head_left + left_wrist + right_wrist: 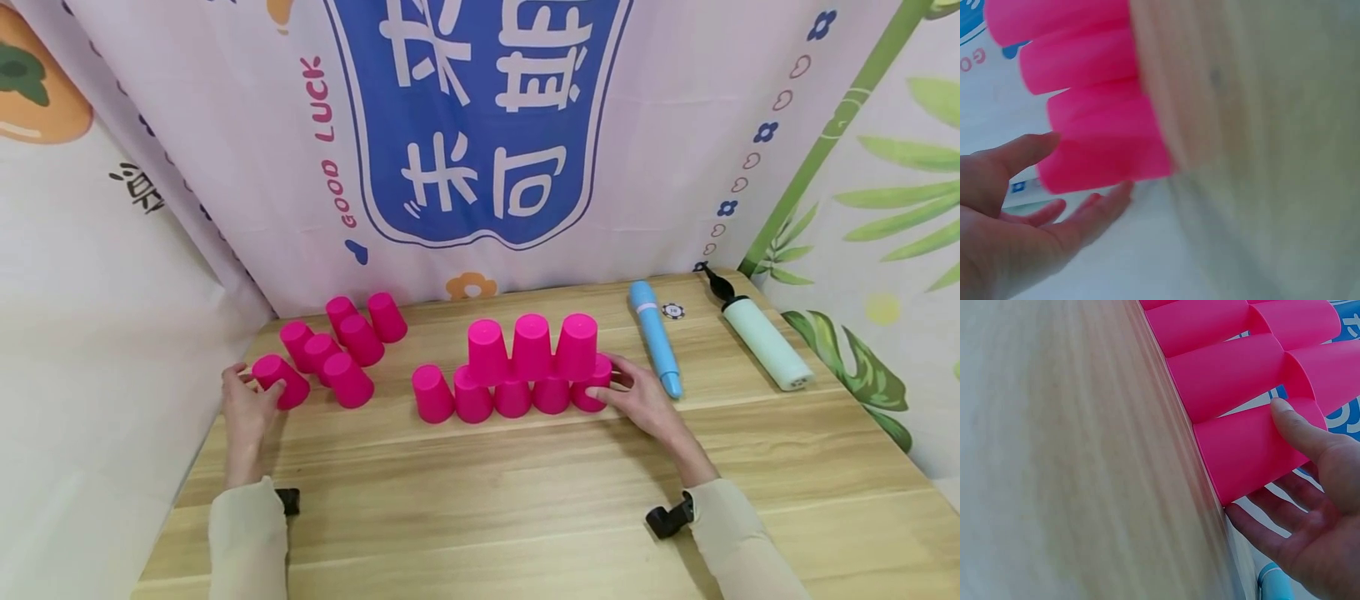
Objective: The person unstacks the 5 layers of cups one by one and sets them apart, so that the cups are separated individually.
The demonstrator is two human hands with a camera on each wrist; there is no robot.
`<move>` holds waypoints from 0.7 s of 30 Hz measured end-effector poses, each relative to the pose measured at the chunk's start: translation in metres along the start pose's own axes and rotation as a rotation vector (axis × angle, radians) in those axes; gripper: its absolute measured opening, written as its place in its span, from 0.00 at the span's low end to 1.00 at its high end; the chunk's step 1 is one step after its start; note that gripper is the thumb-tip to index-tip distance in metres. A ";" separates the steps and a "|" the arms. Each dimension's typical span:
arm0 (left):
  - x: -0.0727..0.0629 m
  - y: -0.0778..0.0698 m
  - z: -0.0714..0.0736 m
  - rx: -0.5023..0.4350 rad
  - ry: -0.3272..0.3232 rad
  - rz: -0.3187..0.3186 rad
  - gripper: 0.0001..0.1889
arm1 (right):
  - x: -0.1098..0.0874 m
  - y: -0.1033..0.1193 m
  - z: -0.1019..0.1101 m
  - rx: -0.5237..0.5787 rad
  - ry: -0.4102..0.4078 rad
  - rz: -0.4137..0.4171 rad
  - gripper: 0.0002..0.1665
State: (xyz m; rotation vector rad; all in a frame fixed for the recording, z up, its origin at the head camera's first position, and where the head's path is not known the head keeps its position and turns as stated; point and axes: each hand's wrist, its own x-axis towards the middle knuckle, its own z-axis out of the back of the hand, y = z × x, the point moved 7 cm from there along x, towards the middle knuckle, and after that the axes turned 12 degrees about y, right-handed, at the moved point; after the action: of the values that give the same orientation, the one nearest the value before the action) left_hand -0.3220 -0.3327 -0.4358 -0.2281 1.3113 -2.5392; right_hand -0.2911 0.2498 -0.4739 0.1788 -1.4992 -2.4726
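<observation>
Several upside-down pink cups (433, 395) stand side by side in a row on the table. Three more cups (532, 346) rest on top of that row. My right hand (637, 395) is at the row's right end cup (1254, 450), thumb on its near side and fingers along the other side. At the left, my left hand (249, 410) has its thumb and fingers about a pink cup (283, 383), the outermost of a loose group. In the left wrist view, the thumb lies at one side of this cup (1104, 140) and the fingertips at the opposite side.
Other upside-down pink cups (362, 340) stand loosely grouped at the table's back left. To the right lie a light blue marker-like tube (657, 337), a small round chip (673, 311) and a pale green hand pump (767, 343). A printed curtain (420, 275) hangs behind the wooden table (480, 508).
</observation>
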 end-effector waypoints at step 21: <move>-0.102 -0.201 -0.085 -0.244 0.282 -0.623 0.27 | 0.001 -0.001 0.002 0.019 0.005 0.030 0.42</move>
State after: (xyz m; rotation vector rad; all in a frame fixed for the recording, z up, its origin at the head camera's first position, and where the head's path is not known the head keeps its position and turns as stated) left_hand -0.2810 -0.1241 -0.3227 -0.3902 1.9097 -2.9880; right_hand -0.2922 0.2516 -0.4736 0.1649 -1.5126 -2.4338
